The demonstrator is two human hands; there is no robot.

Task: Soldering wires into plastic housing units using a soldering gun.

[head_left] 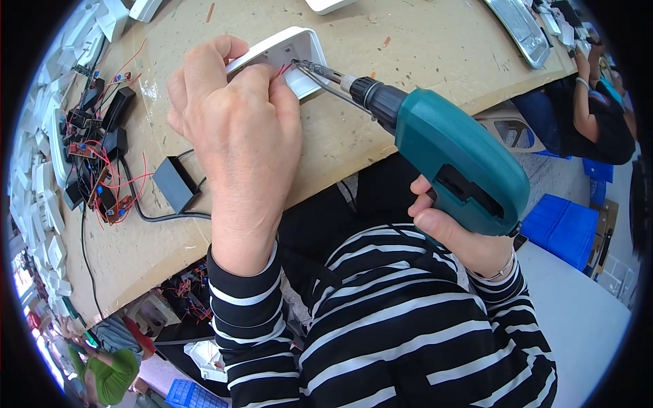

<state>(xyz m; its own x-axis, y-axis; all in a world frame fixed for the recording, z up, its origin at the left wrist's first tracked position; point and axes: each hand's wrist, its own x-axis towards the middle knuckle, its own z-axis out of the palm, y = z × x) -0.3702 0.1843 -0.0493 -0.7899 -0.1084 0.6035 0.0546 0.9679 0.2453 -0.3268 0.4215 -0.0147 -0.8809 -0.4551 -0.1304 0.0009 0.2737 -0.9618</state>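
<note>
Gripping hard on both sides: the left hand (238, 136) is clamped over a white plastic housing (289, 58) on the surface (381, 81), fingers curled over its near edge, while the right hand (456, 234) is wrapped around the handle of one teal power screwdriver (449, 153). Big picture first: the worn brown surface fills the upper view, and two striped sleeves (381, 333) come up from the lower edge. The screwdriver angles up and left, its bit (316, 68) touching the housing's open side, right by thin red wires (282, 68) at the left fingertips. One black box (175, 182) with a black cable lies apart on the left. Beyond it, a heap of small circuit boards (102, 170) with red leads, too tangled to count, and stacked white housings (47, 129) along the left rim. Blue crates (561, 228) sit on the floor at right; a metal tray (520, 27) lies top right. Another person's arm (588, 88) shows there too.
</note>
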